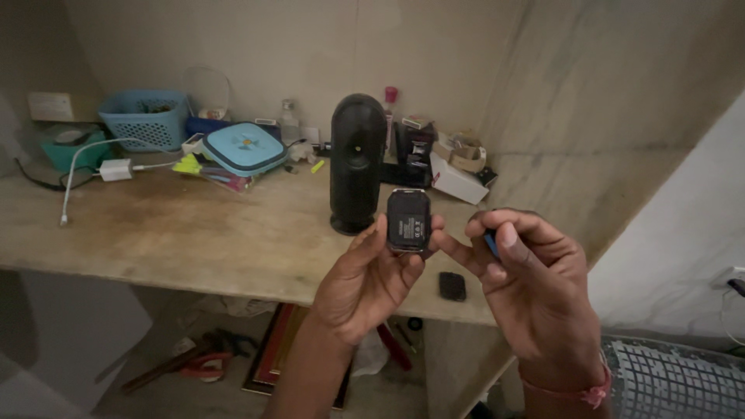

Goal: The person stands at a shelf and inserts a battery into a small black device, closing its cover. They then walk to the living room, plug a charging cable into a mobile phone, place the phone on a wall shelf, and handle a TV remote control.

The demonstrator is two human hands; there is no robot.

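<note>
I hold a small black rectangular device (408, 220) up in my left hand (366, 281), fingers closed around its lower edge and sides, above the front edge of the stone shelf (194, 233). My right hand (528, 271) is beside it — forefinger touching the device's right side, thumb and fingers pinched on a small blue piece (491, 244), mostly hidden. A pink band (594, 392) circles my right wrist. Behind the device stands a tall black cylinder (357, 163); a small black pad (452, 286) lies on the shelf edge below my hands. Farther left — a round light-blue case (244, 147), a blue basket (146, 118) and a white charger (116, 169).
</note>
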